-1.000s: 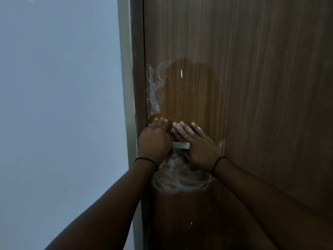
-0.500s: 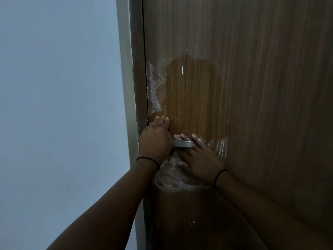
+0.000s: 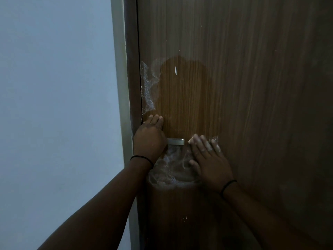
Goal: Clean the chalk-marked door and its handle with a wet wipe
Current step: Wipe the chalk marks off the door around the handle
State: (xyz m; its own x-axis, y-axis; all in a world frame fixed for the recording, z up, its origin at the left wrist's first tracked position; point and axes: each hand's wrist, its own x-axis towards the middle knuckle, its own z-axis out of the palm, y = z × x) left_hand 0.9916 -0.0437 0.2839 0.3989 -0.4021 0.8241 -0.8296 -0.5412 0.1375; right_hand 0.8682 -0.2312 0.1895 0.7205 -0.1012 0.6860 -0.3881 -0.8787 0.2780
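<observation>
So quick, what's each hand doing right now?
Left hand: covers the near end of the door handle; whether it grips it cannot be told.
Right hand: open, flat against the door; no wipe is visible.

Wood-grain door (image 3: 252, 87), brown with vertical streaks, wet and glossier in the wiped patch at 12 o'clock from the handle (image 3: 175, 141). Brushed metal handle, dull silver. Powdery white chalk smears (image 3: 169, 170), matt, at 6 o'clock below it. Smooth matt painted wall (image 3: 54, 87) at 9 o'clock.
</observation>
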